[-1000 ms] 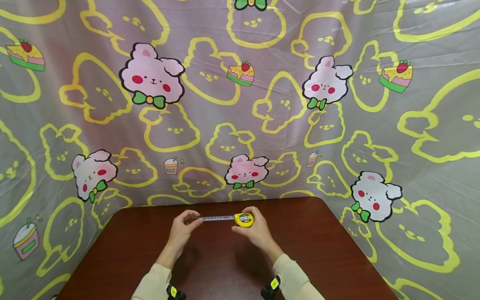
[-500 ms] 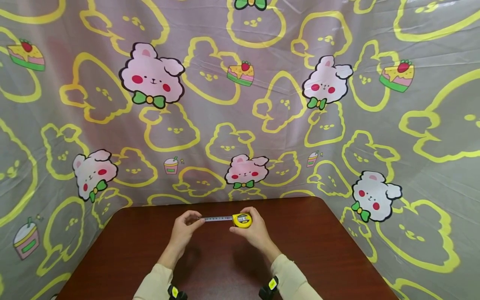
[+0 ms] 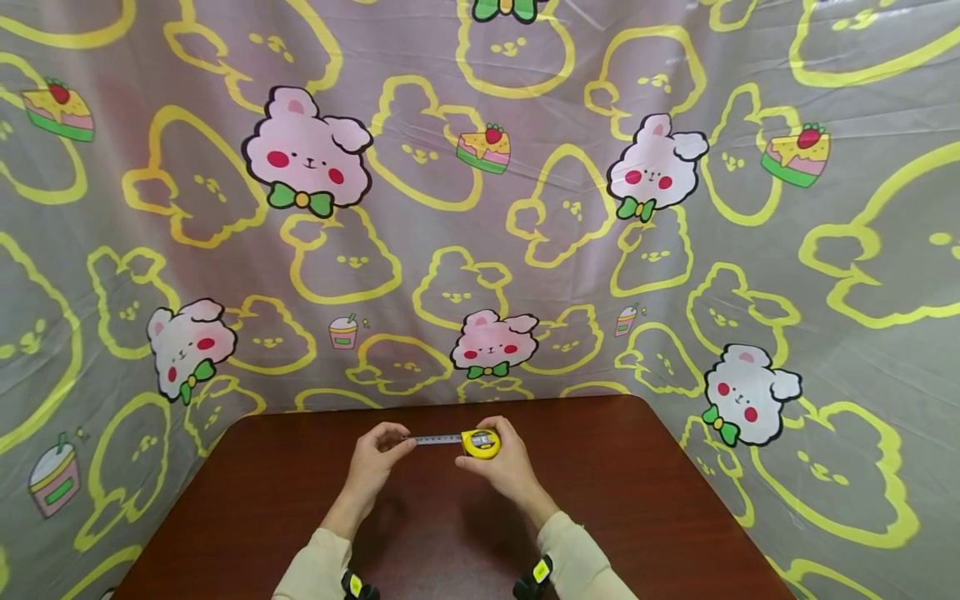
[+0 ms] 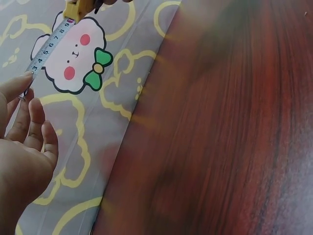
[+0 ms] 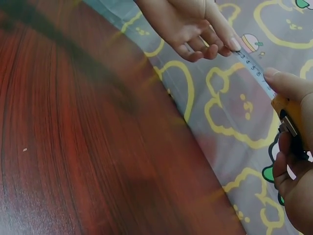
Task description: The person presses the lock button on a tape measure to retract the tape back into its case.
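A yellow tape measure (image 3: 481,444) is held above the table by my right hand (image 3: 510,462), fingers and thumb around its case. Its blade (image 3: 438,439) runs out to the left, a short straight length with printed numbers. My left hand (image 3: 371,462) pinches the free end of the blade between thumb and fingers. In the left wrist view, the thumb (image 4: 20,85) lies over the blade near the low numbers, and the other fingers are loosely bent. The right wrist view shows the yellow-and-black case (image 5: 289,110) in the right hand, with the thumb near the blade's mouth.
Below the hands is a dark red-brown wooden table (image 3: 247,500) with rounded far corners. A grey curtain (image 3: 420,208) printed with yellow outlines and white bunny faces stands behind it and along both sides. A small pale speck (image 5: 25,150) lies on the tabletop.
The hands have come closer together, the tape measure moving slightly left and the left hand slightly right. The stretch of blade showing between them has become shorter.
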The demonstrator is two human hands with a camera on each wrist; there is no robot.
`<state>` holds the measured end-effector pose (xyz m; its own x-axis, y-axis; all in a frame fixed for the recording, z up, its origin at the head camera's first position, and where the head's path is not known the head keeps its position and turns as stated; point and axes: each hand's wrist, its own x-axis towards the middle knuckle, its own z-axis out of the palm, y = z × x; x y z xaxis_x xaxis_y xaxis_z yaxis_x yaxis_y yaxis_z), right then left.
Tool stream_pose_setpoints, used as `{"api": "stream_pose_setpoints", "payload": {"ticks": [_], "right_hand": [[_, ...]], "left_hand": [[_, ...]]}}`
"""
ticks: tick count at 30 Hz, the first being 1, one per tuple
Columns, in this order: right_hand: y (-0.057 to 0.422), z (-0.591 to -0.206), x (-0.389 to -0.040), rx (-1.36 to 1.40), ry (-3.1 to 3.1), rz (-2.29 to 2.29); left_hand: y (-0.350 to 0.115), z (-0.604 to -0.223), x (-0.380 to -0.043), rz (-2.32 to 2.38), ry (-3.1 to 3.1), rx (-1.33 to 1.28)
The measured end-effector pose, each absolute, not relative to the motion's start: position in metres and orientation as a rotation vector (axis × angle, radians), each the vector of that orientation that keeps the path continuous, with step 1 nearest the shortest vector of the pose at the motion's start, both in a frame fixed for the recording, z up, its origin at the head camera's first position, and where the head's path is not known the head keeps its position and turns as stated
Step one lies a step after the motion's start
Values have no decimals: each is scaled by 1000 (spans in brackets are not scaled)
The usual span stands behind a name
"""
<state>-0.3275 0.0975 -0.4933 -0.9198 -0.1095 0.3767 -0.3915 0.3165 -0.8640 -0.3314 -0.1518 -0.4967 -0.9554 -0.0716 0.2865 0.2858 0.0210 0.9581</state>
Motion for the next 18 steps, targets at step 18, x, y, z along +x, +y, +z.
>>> {"api": "stream_pose_setpoints", "payload": {"ticks": [18], "right_hand": [[88, -493, -329, 499, -2311, 1704]], "left_hand": [[-133, -493, -331, -2043, -2044, -257]]}}
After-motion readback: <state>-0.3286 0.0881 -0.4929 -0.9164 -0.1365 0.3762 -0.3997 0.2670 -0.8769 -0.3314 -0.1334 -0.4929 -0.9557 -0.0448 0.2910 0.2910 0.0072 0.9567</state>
